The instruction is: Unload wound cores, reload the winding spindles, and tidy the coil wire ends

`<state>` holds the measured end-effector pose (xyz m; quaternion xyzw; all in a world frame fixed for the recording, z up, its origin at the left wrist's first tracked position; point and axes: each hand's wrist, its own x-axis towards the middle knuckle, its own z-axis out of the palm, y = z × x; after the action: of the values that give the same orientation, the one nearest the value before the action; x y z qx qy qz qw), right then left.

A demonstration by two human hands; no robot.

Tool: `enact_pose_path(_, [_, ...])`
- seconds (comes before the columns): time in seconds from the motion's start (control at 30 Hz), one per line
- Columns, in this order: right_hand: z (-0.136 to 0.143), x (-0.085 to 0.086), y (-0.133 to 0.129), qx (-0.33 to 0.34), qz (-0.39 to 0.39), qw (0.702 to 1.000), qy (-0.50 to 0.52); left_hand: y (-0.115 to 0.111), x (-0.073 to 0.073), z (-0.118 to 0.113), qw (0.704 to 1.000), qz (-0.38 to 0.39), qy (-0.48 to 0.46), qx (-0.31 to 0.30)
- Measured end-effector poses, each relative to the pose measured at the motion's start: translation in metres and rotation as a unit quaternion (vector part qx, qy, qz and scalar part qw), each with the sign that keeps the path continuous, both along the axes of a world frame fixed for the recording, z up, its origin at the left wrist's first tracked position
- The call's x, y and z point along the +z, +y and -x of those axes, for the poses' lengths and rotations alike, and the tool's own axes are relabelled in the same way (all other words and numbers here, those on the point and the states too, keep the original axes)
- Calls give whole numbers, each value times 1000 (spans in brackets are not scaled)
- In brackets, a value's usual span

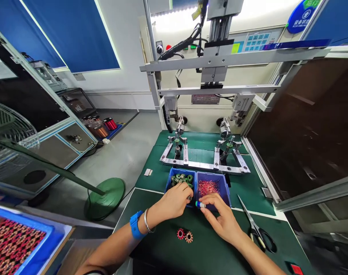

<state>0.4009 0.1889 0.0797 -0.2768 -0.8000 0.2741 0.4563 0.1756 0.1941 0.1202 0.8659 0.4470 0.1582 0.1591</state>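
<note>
1. The winding machine [217, 68] fills the back of my bench, a grey frame with two winding stations below it, one left and one right, each with a green core clamped in its fixture.
2. The green mat [162, 248] covers the bench from the machine's base to me.
3. A fan [105, 194] with a round green foot stands on the floor to my left.
4. Two blue bins stand side by side, touching, at the mat's middle. The left bin [179, 179] holds a heap of green wound cores, too tangled to count. The right bin [211, 187] holds a heap of thin red wires, also too many to count.
5. My left hand [174, 200] reaches in with the forearm slanting up from the lower left, a blue band and a metal bangle on the wrist. It is curled, fingertips pinching a small grey piece at the front edge of the left bin.
6. My right hand [222, 219] comes in from the lower right, palm down, fingers bent. Thumb and forefinger pinch a small tube [200, 205], white with a blue end, just in front of the right bin and close to my left fingertips.
7. One pair of scissors [257, 229] lies on the mat right of my right wrist.
8. Two wound coils [184, 235], one red and one copper, lie touching on the mat just below my hands.
</note>
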Motion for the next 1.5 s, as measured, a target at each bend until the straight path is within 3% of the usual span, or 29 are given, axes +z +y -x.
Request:
enact_pose_path(0.07, [-1,-1,-1,-11,21,1000,11,18,9,6,994,-5,-103,35])
enact_pose_path(0.13, [-1,-2,-1,-35,32,999,19,52,24,15,975,-26,-185,124])
enact_pose_path(0.17, [-2,-3,-1,-46,32,998,22,74,33,21,955,-49,-217,198])
enact_pose_path(0.3, [-5,-2,-1,-61,16,998,19,166,64,40,920,-104,-233,298])
enact_pose_path(0.37, [-6,-1,-2,-60,4,998,13,197,68,46,919,-103,-217,313])
enact_pose_path(0.43, [-9,0,-2,-63,-8,998,8,214,62,50,924,-89,-189,320])
enact_pose_path(0.53, [-19,8,6,-86,-22,996,-1,219,46,53,933,-64,-145,325])
enact_pose_path(0.63, [-37,33,40,-148,-51,983,-98,218,32,57,935,-59,-117,328])
enact_pose_path(0.7, [-54,59,80,-202,-46,955,-212,218,29,58,935,-63,-109,331])
enact_pose_path(0.83, [-84,112,173,-324,-20,906,-273,221,30,57,936,-67,-105,330])
enact_pose_path(0.93, [-89,130,224,-330,15,881,-339,222,30,57,936,-69,-105,330])
enact_pose_path(1.03, [-81,123,249,-306,67,859,-405,224,27,60,936,-69,-99,330])
enact_pose_path(1.17, [-75,103,258,-291,115,841,-441,229,23,64,938,-74,-85,327])
enact_pose_path(1.4, [-84,89,244,-302,146,866,-371,225,16,63,944,-73,-84,310])
enact_pose_path(1.5, [-85,76,234,-286,179,886,-319,220,11,65,950,-64,-81,294])
